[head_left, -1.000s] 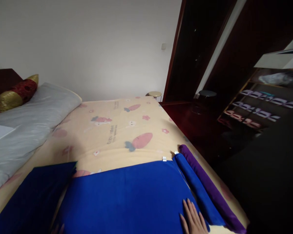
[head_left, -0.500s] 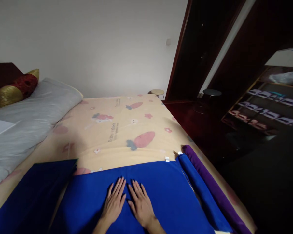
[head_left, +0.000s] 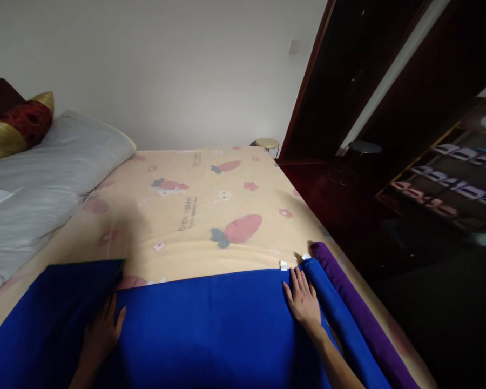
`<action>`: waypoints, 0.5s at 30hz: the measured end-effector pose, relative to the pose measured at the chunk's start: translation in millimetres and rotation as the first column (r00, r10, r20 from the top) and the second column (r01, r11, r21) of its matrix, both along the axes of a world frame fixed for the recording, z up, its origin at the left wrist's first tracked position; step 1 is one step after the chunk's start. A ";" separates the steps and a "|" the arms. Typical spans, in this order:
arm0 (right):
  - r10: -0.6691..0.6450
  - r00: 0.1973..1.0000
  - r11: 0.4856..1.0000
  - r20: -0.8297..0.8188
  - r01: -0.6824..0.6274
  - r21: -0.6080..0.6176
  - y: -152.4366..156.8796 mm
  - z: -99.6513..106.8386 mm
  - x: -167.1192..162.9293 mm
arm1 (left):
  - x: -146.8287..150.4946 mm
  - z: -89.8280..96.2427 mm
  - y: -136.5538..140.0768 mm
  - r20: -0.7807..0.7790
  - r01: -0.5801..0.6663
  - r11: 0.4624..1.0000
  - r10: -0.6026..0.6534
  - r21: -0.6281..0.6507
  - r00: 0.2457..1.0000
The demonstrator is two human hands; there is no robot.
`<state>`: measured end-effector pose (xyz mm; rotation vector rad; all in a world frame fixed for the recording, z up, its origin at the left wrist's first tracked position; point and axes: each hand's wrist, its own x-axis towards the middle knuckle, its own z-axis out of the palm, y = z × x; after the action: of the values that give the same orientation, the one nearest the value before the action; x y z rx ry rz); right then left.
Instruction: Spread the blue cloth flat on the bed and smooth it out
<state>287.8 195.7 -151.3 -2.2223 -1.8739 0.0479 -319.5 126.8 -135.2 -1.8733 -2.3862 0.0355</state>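
My fingers on the right hand lie flat and slightly spread, holding nothing, pressed on the right edge of the bright blue cloth; my left hand does the same at the cloth's left edge, fingers open and flat, gripping nothing. The cloth is spread smooth across the near part of the bed, a saturated royal blue with a soft, matte look and a straight far edge; a small white tag sticks out at its far right corner, too small to read. Just beside my right hand lies a rolled blue cloth, with a rolled purple cloth touching its outer side along the bed's edge. A darker navy cloth lies flat just left of my left hand. The bed sheet is pale yellow with carrot and flower prints and a line of small dark writing that I cannot read. A grey pillow and a red and gold cushion lie far left.
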 end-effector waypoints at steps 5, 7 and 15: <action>-0.037 0.999 0.995 0.028 0.034 0.097 -1.2 4.7 -26.3 | 51.3 17.7 7.4 0.025 -0.056 0.986 0.052 0.156 0.998; 0.064 0.998 0.990 -0.007 -0.062 0.129 -11.8 10.1 -61.4 | 89.2 18.9 10.8 0.000 0.085 0.970 -0.087 0.229 0.996; 0.592 0.732 0.804 -0.337 -0.568 0.178 -131.8 -4.4 -233.9 | 226.9 13.1 44.4 0.186 0.658 0.751 -0.656 0.059 0.732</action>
<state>53.9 63.9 -155.6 -1.3601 -2.2051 0.4823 -92.6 171.2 -122.1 -2.7225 -1.6562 -0.2046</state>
